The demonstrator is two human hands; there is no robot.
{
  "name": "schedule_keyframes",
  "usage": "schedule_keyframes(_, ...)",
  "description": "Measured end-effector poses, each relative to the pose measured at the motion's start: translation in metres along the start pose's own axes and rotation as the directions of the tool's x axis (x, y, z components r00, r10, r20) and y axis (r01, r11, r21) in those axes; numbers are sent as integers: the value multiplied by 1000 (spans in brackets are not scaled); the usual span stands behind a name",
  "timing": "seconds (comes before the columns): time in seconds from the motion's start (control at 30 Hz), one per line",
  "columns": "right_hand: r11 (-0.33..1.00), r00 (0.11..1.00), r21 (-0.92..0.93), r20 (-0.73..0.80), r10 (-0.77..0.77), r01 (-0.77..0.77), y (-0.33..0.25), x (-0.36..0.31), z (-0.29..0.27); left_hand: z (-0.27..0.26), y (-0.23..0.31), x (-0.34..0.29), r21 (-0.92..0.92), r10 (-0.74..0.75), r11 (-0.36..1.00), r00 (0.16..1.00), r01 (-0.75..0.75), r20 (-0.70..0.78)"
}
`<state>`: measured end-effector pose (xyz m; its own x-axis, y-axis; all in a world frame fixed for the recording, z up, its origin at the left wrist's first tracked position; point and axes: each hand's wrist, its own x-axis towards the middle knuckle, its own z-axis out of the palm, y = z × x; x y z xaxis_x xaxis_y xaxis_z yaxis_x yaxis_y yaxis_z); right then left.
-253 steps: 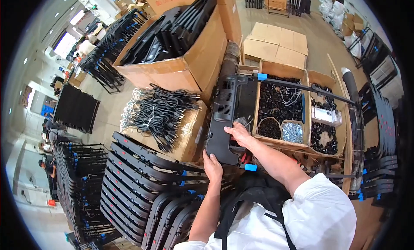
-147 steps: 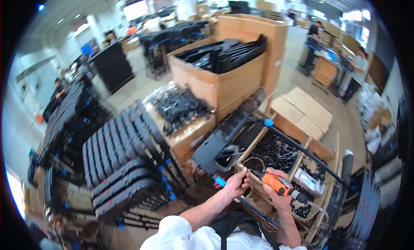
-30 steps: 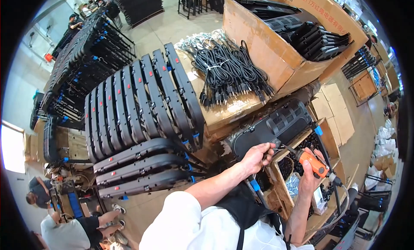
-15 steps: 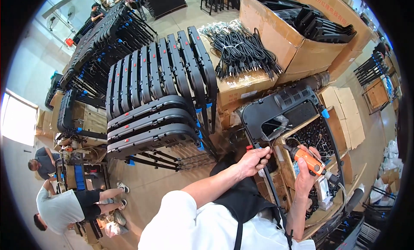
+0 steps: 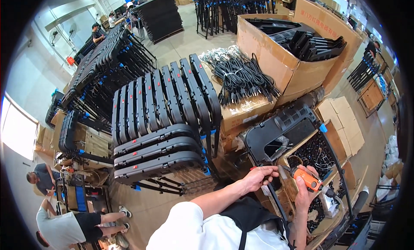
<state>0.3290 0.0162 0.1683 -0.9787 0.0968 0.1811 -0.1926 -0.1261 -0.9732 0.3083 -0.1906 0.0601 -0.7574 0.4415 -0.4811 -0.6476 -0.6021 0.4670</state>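
Observation:
My right hand (image 5: 304,193) is wrapped round an orange pneumatic screwdriver (image 5: 308,180), with its dark front end pointing left and a hose fitting at its rear. My left hand (image 5: 260,178) is just left of the driver's tip, fingers pinched together; whatever lies between them is too small to make out. Beneath both hands stands a black framed unit (image 5: 255,140) with a vented panel. Beside it an open box holds many small black parts (image 5: 314,154), and a clear plastic bag (image 5: 281,142) rests near the panel.
Folded black frames with red switches (image 5: 166,105) stand in a row at left. Bundled black cables (image 5: 246,79) lie on a carton behind. A large carton (image 5: 276,56) holds black plastic panels. Two people (image 5: 64,220) work at a bench far left.
My view has tilted up a little, so the surroundings sit lower. My left hand has come nearer the screwdriver's tip, its fingers still pinched. The right hand keeps its grip.

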Motion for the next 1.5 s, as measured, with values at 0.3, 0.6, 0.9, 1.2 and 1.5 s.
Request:
schedule_keyframes(0.3, 992, 1000, -121, 1, -25, 25, -2, 0, 26, -5, 18, 14, -39, -34, 999, 997, 31, -68)
schedule_keyframes(0.6, 979, 990, -183, 87, 106, -89, 11, 4, 55, -27, 31, 33, -326, -154, 935, 988, 138, -25)
schedule_keyframes(0.9, 962, 986, -263, 130, 108, -71, 24, 9, 58, -21, 32, 27, -477, -184, 869, 981, 132, -64)
schedule_keyframes(1.2, 963, 977, -231, 125, 170, -138, 32, 17, 63, -32, 34, -9, -258, -176, 956, 975, 137, -134)
schedule_keyframes(1.5, 947, 972, -281, 124, 200, -159, 35, 13, 62, -81, 89, -5, 562, 310, 807, 940, -179, -145)
